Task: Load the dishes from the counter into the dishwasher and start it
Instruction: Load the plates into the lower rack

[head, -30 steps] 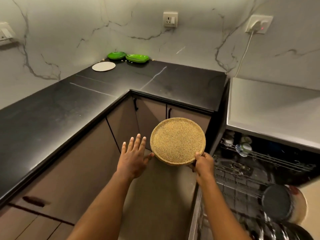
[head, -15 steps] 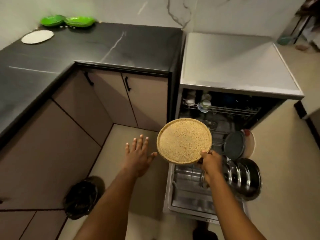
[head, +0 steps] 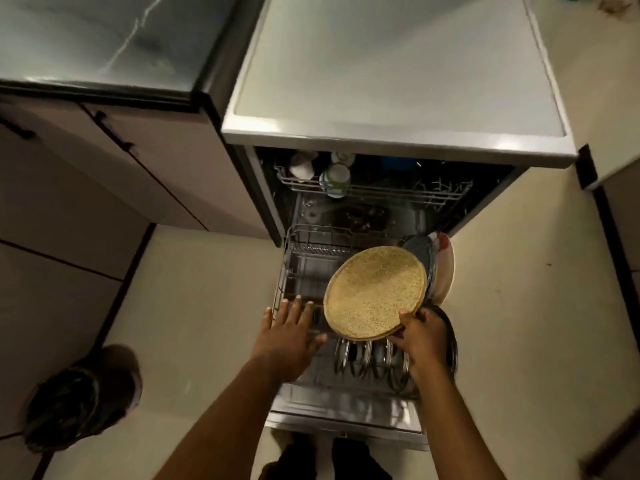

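My right hand [head: 420, 336] grips the near rim of a round speckled tan plate [head: 375, 291], held tilted over the pulled-out lower rack [head: 294, 271] of the open dishwasher [head: 394, 133]. My left hand [head: 289, 329] hovers with straight fingers over the rack's left front part, holding nothing. Behind the tan plate stand a dark plate [head: 420, 249] and a cream plate [head: 445, 268] at the rack's right side. Several steel plates [head: 367, 358] stand on edge in the rack's front row, below the tan plate.
The upper rack [head: 374, 192] holds cups [head: 335, 178] at its left. The lowered dishwasher door [head: 346, 420] juts toward my feet. A black-lined bin [head: 74, 407] stands on the floor at left. Brown cabinets [head: 138, 174] under a dark counter [head: 97, 39] flank the dishwasher.
My view has swung from the counter down over the dishwasher. The tan plate moved with my right hand to above the lower rack, and my left hand came over the rack's left part.
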Demonstrator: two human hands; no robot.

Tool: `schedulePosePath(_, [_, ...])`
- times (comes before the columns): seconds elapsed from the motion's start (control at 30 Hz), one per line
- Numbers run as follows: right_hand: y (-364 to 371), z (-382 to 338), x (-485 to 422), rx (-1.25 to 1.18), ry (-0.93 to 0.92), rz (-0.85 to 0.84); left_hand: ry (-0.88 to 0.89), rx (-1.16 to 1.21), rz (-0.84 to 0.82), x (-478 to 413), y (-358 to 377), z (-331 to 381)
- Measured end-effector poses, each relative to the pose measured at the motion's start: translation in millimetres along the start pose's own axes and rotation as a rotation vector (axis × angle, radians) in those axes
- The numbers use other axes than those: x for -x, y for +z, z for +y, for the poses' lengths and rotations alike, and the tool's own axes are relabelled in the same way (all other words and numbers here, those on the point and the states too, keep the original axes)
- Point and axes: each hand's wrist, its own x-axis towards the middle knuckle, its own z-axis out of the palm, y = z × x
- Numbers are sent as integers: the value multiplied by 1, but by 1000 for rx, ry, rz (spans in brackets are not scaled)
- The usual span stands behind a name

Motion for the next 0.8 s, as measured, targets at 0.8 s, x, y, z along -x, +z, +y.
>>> schedulePosePath(0.8, [6,73,-269,699,-403,476,136,-38,-187,-379,160,60])
